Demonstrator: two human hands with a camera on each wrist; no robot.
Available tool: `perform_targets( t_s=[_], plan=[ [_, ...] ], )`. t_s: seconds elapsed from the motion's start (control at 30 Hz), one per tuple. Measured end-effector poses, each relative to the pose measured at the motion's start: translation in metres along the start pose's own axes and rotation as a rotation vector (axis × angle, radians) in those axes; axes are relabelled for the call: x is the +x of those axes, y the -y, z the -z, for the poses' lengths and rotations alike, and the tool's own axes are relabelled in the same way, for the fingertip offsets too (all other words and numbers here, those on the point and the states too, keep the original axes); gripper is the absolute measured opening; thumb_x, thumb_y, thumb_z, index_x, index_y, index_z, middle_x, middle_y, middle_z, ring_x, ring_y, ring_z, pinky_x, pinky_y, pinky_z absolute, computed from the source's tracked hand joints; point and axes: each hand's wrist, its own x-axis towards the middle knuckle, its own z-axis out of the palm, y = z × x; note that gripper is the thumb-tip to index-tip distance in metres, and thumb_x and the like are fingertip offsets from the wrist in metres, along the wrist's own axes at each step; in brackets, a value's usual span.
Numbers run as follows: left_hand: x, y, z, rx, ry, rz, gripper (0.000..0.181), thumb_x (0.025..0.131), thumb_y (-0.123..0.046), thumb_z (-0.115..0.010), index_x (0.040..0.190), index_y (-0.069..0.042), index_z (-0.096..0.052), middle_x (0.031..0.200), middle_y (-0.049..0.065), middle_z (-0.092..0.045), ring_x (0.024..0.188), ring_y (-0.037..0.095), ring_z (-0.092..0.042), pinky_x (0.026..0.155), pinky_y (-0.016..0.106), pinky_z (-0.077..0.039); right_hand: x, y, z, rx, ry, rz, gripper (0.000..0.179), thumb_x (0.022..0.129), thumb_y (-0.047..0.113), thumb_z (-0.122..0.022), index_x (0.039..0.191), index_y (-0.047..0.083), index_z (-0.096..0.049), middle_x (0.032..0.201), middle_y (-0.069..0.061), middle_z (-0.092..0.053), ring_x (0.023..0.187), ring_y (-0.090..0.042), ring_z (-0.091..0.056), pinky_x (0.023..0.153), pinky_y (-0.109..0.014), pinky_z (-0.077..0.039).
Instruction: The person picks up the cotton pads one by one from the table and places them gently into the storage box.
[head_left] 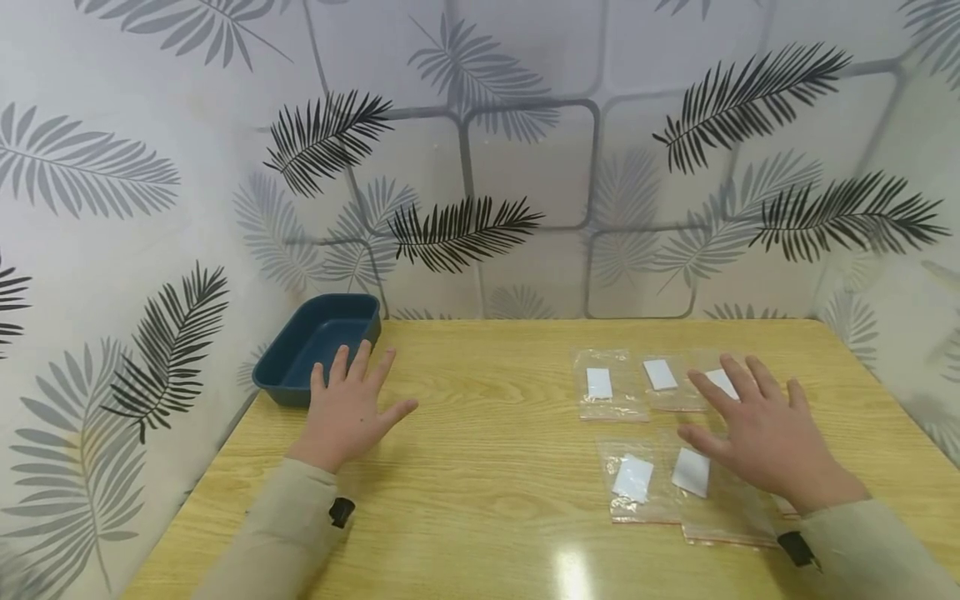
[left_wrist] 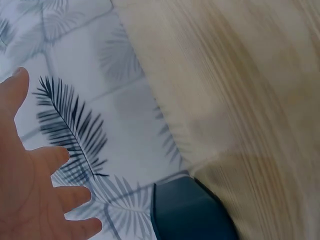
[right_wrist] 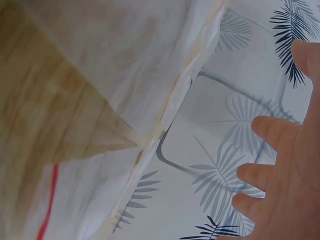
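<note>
My left hand (head_left: 347, 417), fingers spread and holding nothing, hovers near the front right side of a dark blue plastic bin (head_left: 300, 396). In the left wrist view the bin (left_wrist: 192, 212) shows below and right of the spread fingers. My right hand (head_left: 768, 433) is also spread and empty, above several clear zip bags with white paper pieces inside. One bag (head_left: 630, 504) lies at the front left of that group, another bag (head_left: 615, 408) behind it. The hand partly hides the bags on the right. A bag's red seal line (right_wrist: 49, 205) appears close up in the right wrist view.
The wood-grain table (head_left: 480, 467) stands against a wall (head_left: 525, 167) covered in leaf-patterned paper. A second papered wall (head_left: 67, 333) runs along the left side. The bin sits at the table's back left corner.
</note>
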Motion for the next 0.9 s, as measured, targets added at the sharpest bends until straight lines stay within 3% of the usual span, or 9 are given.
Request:
perform_targets(
  t_s=[0.2, 0.43, 0.9],
  plan=[
    [0.000, 0.022, 0.000, -0.020, 0.018, 0.057, 0.092, 0.094, -0.077, -0.040, 0.164, -0.021, -0.019, 0.165, 0.024, -0.013, 0.149, 0.051, -0.006, 0.109, 0.076, -0.002, -0.001, -0.001, 0.000, 0.006, 0.009, -0.006, 0.084, 0.092, 0.073, -0.052, 0.154, 0.018, -0.043, 0.158, -0.027, -0.026, 0.142, -0.055, -0.019, 0.097, -0.083, -0.016],
    [-0.003, 0.042, -0.002, -0.040, 0.082, 0.117, 0.093, 0.095, -0.076, -0.039, 0.164, -0.017, -0.019, 0.164, 0.027, -0.011, 0.147, 0.055, -0.006, 0.106, 0.079, -0.002, -0.002, -0.004, -0.003, 0.007, 0.018, -0.009, 0.085, 0.092, 0.074, -0.050, 0.154, 0.018, -0.043, 0.158, -0.026, -0.025, 0.142, -0.055, -0.019, 0.096, -0.083, -0.017],
    [-0.003, 0.064, -0.013, -0.088, 0.140, 0.162, 0.091, 0.098, -0.070, -0.041, 0.164, -0.013, -0.016, 0.162, 0.033, -0.013, 0.145, 0.057, -0.007, 0.104, 0.080, 0.000, -0.004, -0.008, -0.006, -0.003, 0.037, -0.014, 0.085, 0.092, 0.074, -0.050, 0.154, 0.017, -0.042, 0.158, -0.027, -0.025, 0.142, -0.055, -0.019, 0.097, -0.083, -0.017]
  ],
)
